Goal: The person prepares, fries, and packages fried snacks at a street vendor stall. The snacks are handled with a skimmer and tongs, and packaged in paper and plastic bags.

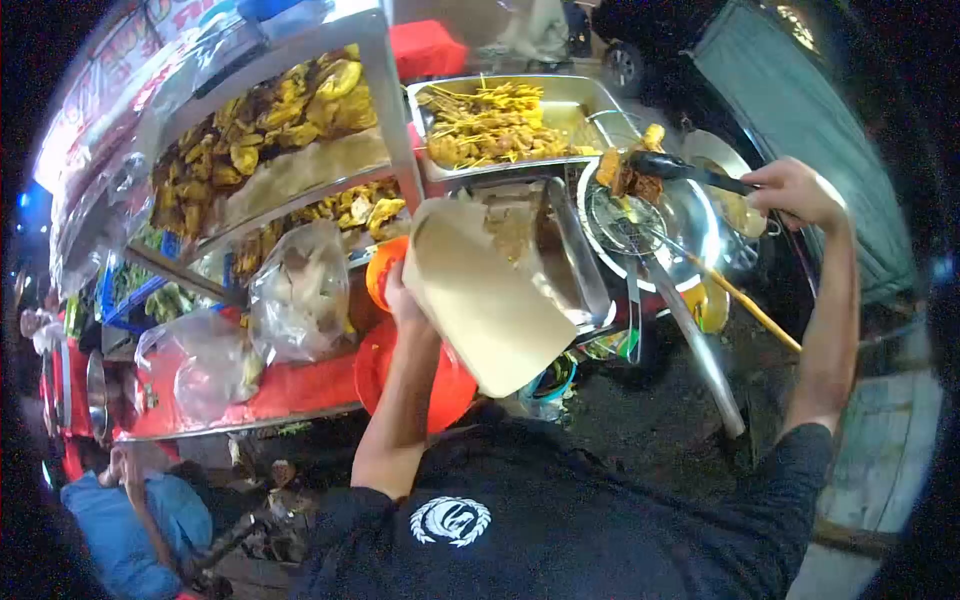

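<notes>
In my left hand [403, 297] is a sheet of brown wrapping paper [485, 300], its fingers partly hidden behind the sheet. An orange bowl [381, 268] shows right behind that hand, and a red round plate or lid [445, 395] lies below the wrist. My right hand [797, 197] is closed on the handle of black tongs [690, 172]. At the tongs' tips are browned fried pieces [625, 180], over a wire strainer [620, 222]. The strainer rests over a wide metal pan [700, 220].
A metal tray [590, 95] holds many yellow skewers; a second tray [575, 285] sits nearer. Left stands a display case [395, 95] of fried food, with plastic bags [295, 300] before it. A wooden handle [750, 305] sticks out right. A person in blue [140, 525] is lower left.
</notes>
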The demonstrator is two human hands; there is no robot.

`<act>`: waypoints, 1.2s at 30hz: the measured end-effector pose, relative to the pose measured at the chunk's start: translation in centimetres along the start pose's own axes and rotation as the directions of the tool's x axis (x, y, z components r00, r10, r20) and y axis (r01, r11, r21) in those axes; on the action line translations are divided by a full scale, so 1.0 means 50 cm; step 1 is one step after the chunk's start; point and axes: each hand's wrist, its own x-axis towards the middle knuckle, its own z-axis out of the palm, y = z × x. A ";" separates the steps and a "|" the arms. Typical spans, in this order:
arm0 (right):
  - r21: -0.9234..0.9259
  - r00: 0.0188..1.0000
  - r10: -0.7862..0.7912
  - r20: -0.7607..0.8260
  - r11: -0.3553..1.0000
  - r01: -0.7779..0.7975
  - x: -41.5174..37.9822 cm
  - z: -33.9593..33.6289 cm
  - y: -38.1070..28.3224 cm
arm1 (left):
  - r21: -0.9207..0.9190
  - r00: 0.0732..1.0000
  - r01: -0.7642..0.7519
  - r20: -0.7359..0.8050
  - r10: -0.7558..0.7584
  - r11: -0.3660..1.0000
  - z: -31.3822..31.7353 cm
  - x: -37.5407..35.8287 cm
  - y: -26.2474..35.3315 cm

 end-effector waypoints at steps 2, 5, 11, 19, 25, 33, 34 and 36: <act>0.032 0.999 -0.051 0.015 0.998 0.050 -0.046 -0.004 -0.070 | 0.099 0.993 -0.048 -0.098 0.058 0.994 0.058 -0.001 -0.009; -0.166 0.958 -0.241 0.157 0.949 0.266 -0.077 0.002 -0.167 | -0.284 1.000 0.004 0.018 0.001 0.959 0.064 0.033 -0.034; -0.361 0.865 -0.467 0.183 0.786 0.501 -0.014 0.166 -0.305 | -0.509 0.994 0.084 0.108 -0.033 0.857 0.131 -0.032 -0.040; -0.331 0.961 -0.124 -0.248 0.943 0.036 0.070 0.089 -0.073 | -0.664 0.658 0.720 0.746 0.103 0.203 -0.003 -0.069 -0.015; -0.292 0.936 0.087 -0.340 0.937 -0.193 0.186 0.253 0.078 | -0.647 0.676 0.679 0.735 0.047 0.346 0.014 -0.048 -0.021; 0.042 0.931 0.262 -0.252 0.965 -0.260 0.194 0.306 0.030 | -0.577 0.728 0.576 0.685 -0.041 0.579 0.032 -0.033 -0.025; 0.185 0.937 0.275 -0.216 0.954 -0.238 0.220 0.305 0.089 | -0.568 0.735 0.556 0.677 -0.040 0.606 0.035 -0.031 -0.024; 0.314 0.948 0.283 -0.147 0.922 -0.226 0.218 0.278 0.133 | -0.553 0.755 0.514 0.654 -0.040 0.656 0.038 -0.026 -0.025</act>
